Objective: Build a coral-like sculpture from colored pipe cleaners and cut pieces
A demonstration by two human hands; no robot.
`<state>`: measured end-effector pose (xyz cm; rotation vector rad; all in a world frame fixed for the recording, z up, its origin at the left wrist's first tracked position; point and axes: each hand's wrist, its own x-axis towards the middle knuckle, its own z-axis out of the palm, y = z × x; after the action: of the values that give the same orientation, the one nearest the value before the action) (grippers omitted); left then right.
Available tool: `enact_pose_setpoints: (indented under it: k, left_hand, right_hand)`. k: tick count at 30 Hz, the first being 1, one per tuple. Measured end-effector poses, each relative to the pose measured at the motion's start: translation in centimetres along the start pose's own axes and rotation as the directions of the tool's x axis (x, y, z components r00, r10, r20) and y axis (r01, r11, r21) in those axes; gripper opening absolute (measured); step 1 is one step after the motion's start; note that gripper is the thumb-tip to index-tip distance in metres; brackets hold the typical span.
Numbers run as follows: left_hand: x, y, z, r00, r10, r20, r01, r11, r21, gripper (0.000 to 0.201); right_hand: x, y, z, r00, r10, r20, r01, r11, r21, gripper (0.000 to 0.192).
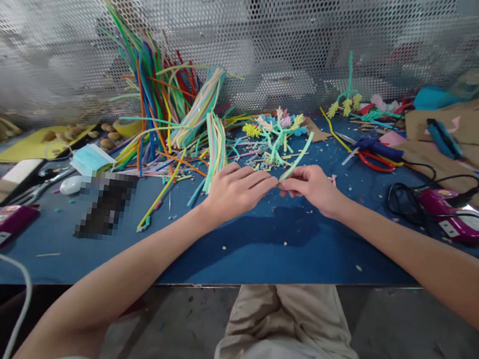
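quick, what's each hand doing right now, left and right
Left hand: fingers pinched on the lower end of the green pipe cleaner.
Right hand: closed on the same green pipe cleaner, just beside the left fingertips.

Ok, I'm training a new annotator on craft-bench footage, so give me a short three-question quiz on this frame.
1. True or false: the left hand and right hand both pinch the light green pipe cleaner.
2. Multiple choice: what lies on the blue table just left of the pixelated patch? A) red-handled scissors B) a light blue face mask C) a purple glue gun
3. Fill in: behind the bench stands a perforated ____ panel.

Key
1. True; the fingertips of both hands meet at its lower end.
2. B, the face mask; the scissors and glue gun lie to the right.
3. Metal.
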<state>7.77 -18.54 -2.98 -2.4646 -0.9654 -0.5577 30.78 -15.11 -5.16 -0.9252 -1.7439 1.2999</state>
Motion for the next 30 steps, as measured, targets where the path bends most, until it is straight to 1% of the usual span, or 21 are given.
enact_pose_setpoints:
  k: [2, 4, 6, 8, 10, 11, 13, 15, 16, 17, 18, 19, 20, 21, 22, 23, 24, 25, 27, 28, 30]
  left_hand:
    - [0.0, -0.1, -0.1, 1.0, 0.002, 0.008, -0.002, 1.0, 0.012, 0.024]
    - [0.0, -0.2, -0.1, 1.0, -0.007, -0.011, 0.007, 1.0, 0.027, 0.024]
    - [0.0, -0.1, 0.0, 0.999, -0.023, -0.035, 0.024, 0.999, 0.028, 0.024]
    - [0.0, 0.0, 0.1, 0.997, -0.06, -0.041, 0.06, 0.998, -0.009, 0.023]
    - [0.1, 0.1, 0.1, 0.992, -0.117, -0.038, 0.113, 0.99, -0.083, 0.024]
    - [0.1, 0.3, 0.1, 0.989, -0.145, -0.036, 0.14, 0.982, -0.123, 0.024]
    - [0.2, 0.5, 0.1, 0.98, -0.193, -0.037, 0.182, 0.963, -0.201, 0.025]
    - [0.2, 0.8, 0.0, 0.974, -0.223, -0.033, 0.206, 0.942, -0.263, 0.025]
    - [0.2, 0.9, 0.0, 0.972, -0.231, -0.032, 0.213, 0.935, -0.282, 0.025]
    - [0.2, 0.9, 0.0, 0.972, -0.232, -0.036, 0.212, 0.933, -0.289, 0.024]
    - [0.3, 1.0, 0.0, 0.973, -0.225, -0.045, 0.204, 0.938, -0.281, 0.022]
    - [0.3, 1.0, -0.1, 0.976, -0.209, -0.059, 0.187, 0.948, -0.258, 0.021]
    - [0.3, 0.9, -0.1, 0.979, -0.188, -0.074, 0.167, 0.96, -0.224, 0.02]
    - [0.2, 0.9, -0.1, 0.983, -0.165, -0.083, 0.147, 0.972, -0.184, 0.02]
    - [0.2, 0.7, -0.1, 0.986, -0.141, -0.085, 0.128, 0.981, -0.143, 0.02]
    - [0.2, 0.6, -0.1, 0.99, -0.117, -0.08, 0.108, 0.988, -0.107, 0.02]
    - [0.1, 0.4, -0.1, 0.993, -0.094, -0.068, 0.089, 0.993, -0.076, 0.02]
    - [0.1, 0.3, -0.1, 0.996, -0.071, -0.054, 0.069, 0.996, -0.048, 0.02]
    - [-0.1, 0.0, -0.1, 0.999, -0.028, -0.036, 0.028, 1.0, 0.009, 0.021]
    - [-0.1, -0.1, 0.0, 0.999, -0.008, -0.035, 0.009, 0.999, 0.037, 0.022]
    - [-0.2, -0.2, 0.0, 0.998, 0.016, -0.056, -0.012, 0.997, 0.075, 0.022]
  right_hand:
    - [0.0, 0.0, 0.1, 1.0, -0.013, 0.013, 0.013, 0.999, 0.034, 0.022]
    - [-0.1, 0.0, 0.2, 0.996, -0.088, 0.015, 0.088, 0.996, 0.001, 0.026]
    - [-0.3, 0.1, 0.4, 0.982, -0.187, -0.016, 0.185, 0.977, -0.11, 0.027]
    - [-0.5, 0.2, 0.4, 0.949, -0.313, -0.044, 0.289, 0.915, -0.282, 0.023]
    - [-0.6, 0.2, 0.0, 0.882, -0.47, -0.027, 0.406, 0.788, -0.463, 0.019]
    - [-0.6, 0.0, -0.2, 0.838, -0.545, 0.014, 0.464, 0.699, -0.544, 0.017]
    - [-0.7, -0.3, -1.0, 0.747, -0.649, 0.145, 0.557, 0.492, -0.669, 0.016]
    - [-0.7, -0.9, -1.7, 0.686, -0.668, 0.289, 0.612, 0.315, -0.725, 0.017]
    - [-0.7, -1.1, -1.9, 0.673, -0.659, 0.335, 0.625, 0.266, -0.734, 0.017]
    - [-0.8, -1.3, -2.0, 0.672, -0.653, 0.351, 0.627, 0.248, -0.738, 0.017]
    - [-0.8, -1.4, -1.9, 0.68, -0.65, 0.338, 0.618, 0.262, -0.741, 0.016]
    - [-0.8, -1.5, -1.7, 0.699, -0.653, 0.292, 0.598, 0.31, -0.739, 0.015]
    - [-0.8, -1.4, -1.4, 0.728, -0.652, 0.212, 0.565, 0.394, -0.725, 0.013]
    - [-0.8, -1.4, -1.0, 0.769, -0.629, 0.116, 0.52, 0.51, -0.685, 0.013]
    - [-0.7, -1.2, -0.6, 0.82, -0.571, 0.024, 0.465, 0.642, -0.61, 0.013]
    - [-0.6, -1.1, -0.2, 0.876, -0.481, -0.043, 0.398, 0.77, -0.499, 0.014]
    - [-0.5, -0.9, 0.1, 0.925, -0.372, -0.079, 0.32, 0.873, -0.368, 0.015]
    - [-0.4, -0.8, 0.3, 0.961, -0.263, -0.087, 0.237, 0.942, -0.238, 0.015]
    - [-0.3, -0.6, 0.5, 0.992, -0.109, -0.066, 0.105, 0.993, -0.052, 0.015]
    - [-0.2, -0.5, 0.5, 0.995, -0.076, -0.064, 0.075, 0.997, -0.008, 0.015]
    - [-0.3, -0.5, 0.6, 0.994, -0.089, -0.067, 0.087, 0.996, -0.035, 0.015]
